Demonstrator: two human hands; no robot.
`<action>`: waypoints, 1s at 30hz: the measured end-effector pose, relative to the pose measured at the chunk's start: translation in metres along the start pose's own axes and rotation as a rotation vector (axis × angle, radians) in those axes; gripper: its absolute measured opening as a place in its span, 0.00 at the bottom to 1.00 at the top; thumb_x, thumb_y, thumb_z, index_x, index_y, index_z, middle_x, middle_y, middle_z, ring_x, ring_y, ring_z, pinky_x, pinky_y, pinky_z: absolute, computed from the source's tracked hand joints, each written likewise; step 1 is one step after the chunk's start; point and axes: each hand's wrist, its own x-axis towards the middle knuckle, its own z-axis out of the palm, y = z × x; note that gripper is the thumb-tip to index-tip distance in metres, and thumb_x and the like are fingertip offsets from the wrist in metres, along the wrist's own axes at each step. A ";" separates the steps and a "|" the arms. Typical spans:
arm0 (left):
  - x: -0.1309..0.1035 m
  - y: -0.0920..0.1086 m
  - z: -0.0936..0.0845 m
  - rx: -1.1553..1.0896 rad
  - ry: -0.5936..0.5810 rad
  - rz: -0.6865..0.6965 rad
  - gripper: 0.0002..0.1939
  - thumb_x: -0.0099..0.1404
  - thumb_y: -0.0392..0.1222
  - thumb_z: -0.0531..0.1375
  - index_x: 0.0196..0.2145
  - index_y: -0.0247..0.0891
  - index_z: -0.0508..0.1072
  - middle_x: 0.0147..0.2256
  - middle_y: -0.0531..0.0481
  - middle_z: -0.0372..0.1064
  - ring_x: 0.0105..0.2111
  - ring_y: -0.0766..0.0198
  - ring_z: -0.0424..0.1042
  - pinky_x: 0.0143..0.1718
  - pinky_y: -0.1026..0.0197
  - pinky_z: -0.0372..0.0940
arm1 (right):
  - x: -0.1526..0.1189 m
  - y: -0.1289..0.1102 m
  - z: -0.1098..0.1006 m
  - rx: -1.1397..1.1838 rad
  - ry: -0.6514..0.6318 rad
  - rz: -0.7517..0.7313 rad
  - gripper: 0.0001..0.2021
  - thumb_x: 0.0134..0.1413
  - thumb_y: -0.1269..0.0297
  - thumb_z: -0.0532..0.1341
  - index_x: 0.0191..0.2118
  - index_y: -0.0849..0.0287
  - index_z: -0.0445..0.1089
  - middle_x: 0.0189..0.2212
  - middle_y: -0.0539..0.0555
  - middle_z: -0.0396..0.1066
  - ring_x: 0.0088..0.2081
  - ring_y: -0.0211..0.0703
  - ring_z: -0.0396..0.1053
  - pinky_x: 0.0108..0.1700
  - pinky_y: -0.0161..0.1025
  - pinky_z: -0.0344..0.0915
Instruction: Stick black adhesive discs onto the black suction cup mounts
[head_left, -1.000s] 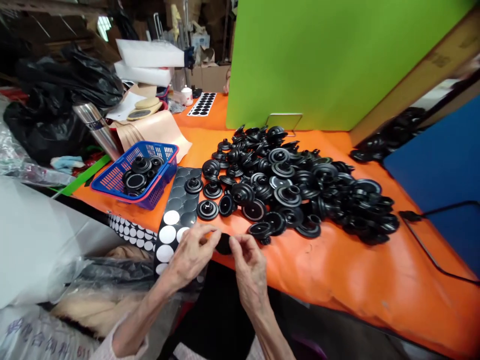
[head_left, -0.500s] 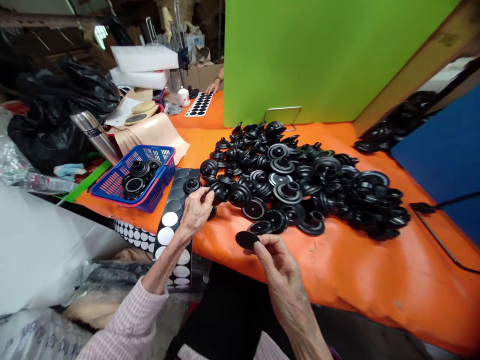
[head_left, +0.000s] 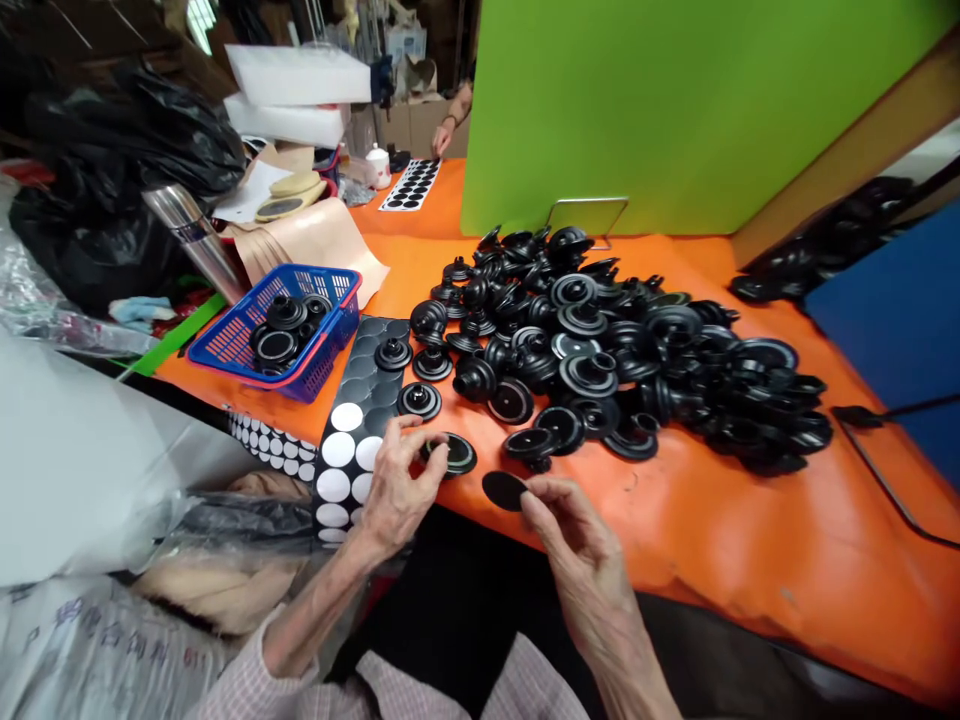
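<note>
An orange-covered counter point(head_left: 690, 530) runs below an upright lime-green panel point(head_left: 600, 110), with a heap of black ribbed round parts point(head_left: 585, 375) on it. A blue plastic basket point(head_left: 322, 365) sits left. The right hand's point(head_left: 589, 550) fingers pinch a thin black disc point(head_left: 504, 491); the left hand's point(head_left: 397, 485) fingers hold a black ringed part point(head_left: 459, 455) near the counter's edge.

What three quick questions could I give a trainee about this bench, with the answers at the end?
1. Which side's fingers pinch the flat black disc: (a) left, (b) right, (c) neither?
2. True or false: the blue basket stands to the right of the pile of black parts.
3. Fill in: on the sheet of circles beside the left hand, the far circles are dark and the near ones are ____.

Key: 1. b, the right hand; 2. false; 3. white.
</note>
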 end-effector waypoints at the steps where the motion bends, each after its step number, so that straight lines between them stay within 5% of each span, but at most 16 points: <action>1: 0.001 0.002 0.000 0.031 0.022 -0.011 0.14 0.60 0.43 0.60 0.44 0.38 0.74 0.46 0.44 0.62 0.35 0.64 0.69 0.40 0.59 0.69 | 0.000 -0.001 0.001 -0.002 0.001 -0.005 0.13 0.50 0.51 0.64 0.33 0.56 0.70 0.28 0.49 0.66 0.29 0.37 0.64 0.33 0.35 0.65; 4: 0.002 0.009 -0.004 0.035 -0.055 -0.155 0.17 0.57 0.43 0.61 0.45 0.37 0.70 0.36 0.48 0.67 0.29 0.64 0.68 0.35 0.57 0.69 | -0.001 0.000 0.003 0.001 -0.002 -0.045 0.14 0.50 0.52 0.65 0.38 0.55 0.69 0.28 0.49 0.68 0.28 0.38 0.65 0.32 0.36 0.65; 7: 0.002 0.012 -0.008 -0.303 -0.224 -0.356 0.15 0.57 0.42 0.60 0.42 0.37 0.67 0.35 0.48 0.69 0.28 0.63 0.71 0.29 0.57 0.70 | -0.001 0.000 0.006 0.091 -0.011 -0.060 0.23 0.48 0.56 0.67 0.50 0.51 0.62 0.24 0.44 0.66 0.26 0.37 0.64 0.30 0.35 0.65; 11: 0.000 0.015 -0.009 -0.605 -0.199 -0.442 0.19 0.53 0.36 0.64 0.43 0.34 0.67 0.38 0.47 0.70 0.34 0.63 0.73 0.35 0.59 0.72 | -0.001 -0.009 0.008 0.181 -0.019 0.083 0.15 0.47 0.54 0.68 0.36 0.56 0.67 0.27 0.47 0.67 0.27 0.36 0.65 0.32 0.35 0.64; 16: -0.004 0.016 -0.010 -0.725 -0.211 -0.485 0.26 0.51 0.37 0.66 0.48 0.33 0.68 0.38 0.46 0.72 0.34 0.62 0.74 0.37 0.56 0.72 | 0.003 -0.018 0.019 0.282 -0.032 0.152 0.15 0.44 0.52 0.68 0.29 0.57 0.68 0.26 0.46 0.63 0.29 0.35 0.61 0.35 0.35 0.62; 22: -0.010 0.012 -0.012 -0.764 -0.304 -0.441 0.23 0.53 0.38 0.66 0.47 0.33 0.71 0.43 0.43 0.74 0.41 0.56 0.75 0.40 0.56 0.72 | 0.006 -0.009 0.038 0.114 0.078 -0.007 0.12 0.47 0.53 0.65 0.28 0.57 0.70 0.43 0.54 0.65 0.47 0.45 0.64 0.46 0.41 0.63; 30: -0.014 0.011 -0.011 -0.773 -0.356 -0.383 0.23 0.56 0.36 0.63 0.51 0.37 0.73 0.45 0.45 0.74 0.42 0.58 0.74 0.43 0.58 0.70 | 0.003 -0.013 0.053 0.038 0.133 -0.009 0.13 0.48 0.53 0.63 0.27 0.58 0.69 0.42 0.57 0.65 0.47 0.47 0.65 0.45 0.43 0.66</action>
